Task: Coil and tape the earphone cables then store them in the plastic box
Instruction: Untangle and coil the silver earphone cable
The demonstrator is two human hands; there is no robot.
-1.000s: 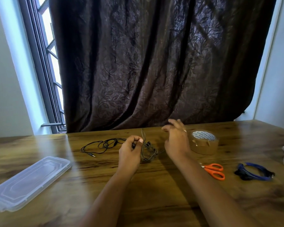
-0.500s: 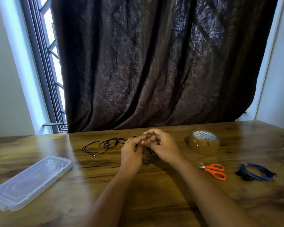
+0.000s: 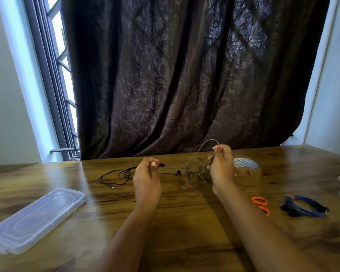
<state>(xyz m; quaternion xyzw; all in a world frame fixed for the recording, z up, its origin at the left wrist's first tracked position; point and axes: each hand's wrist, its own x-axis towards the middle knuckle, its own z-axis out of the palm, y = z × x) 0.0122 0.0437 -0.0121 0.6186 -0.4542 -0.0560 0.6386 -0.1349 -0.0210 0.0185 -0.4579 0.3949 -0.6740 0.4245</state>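
Over the far middle of the surface (image 3: 185, 222), the left hand (image 3: 146, 177) pinches the cable (image 3: 188, 170) by its earbuds and the right hand (image 3: 221, 167) lifts a loop, both sets of fingers (image 3: 216, 149) clamped on it, apparently spreading the tangle for coiling.

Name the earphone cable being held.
The thin grey cable, gripped by left hand and right hand; the black cable and blue cable lie on the table.
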